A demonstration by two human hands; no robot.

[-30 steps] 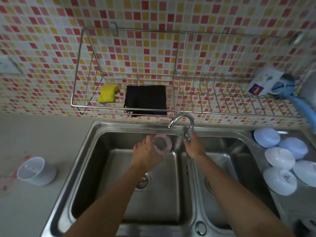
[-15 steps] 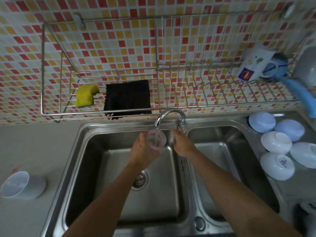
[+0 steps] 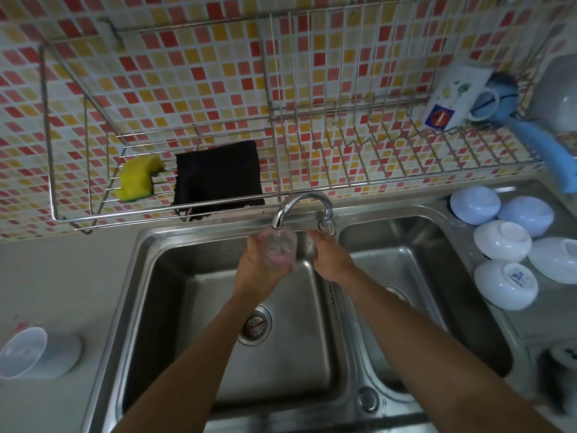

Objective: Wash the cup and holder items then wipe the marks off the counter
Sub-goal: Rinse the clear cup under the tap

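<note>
Moved under the faucet (image 3: 299, 207) — pink cup (image 3: 278, 249) in left hand (image 3: 259, 270); right hand (image 3: 331, 260) unclear, no legible writing.

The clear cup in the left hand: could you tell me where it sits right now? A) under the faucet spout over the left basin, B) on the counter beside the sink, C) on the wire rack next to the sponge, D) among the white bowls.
A: the left hand grips the cup directly beneath the faucet spout, above the left basin.
</note>
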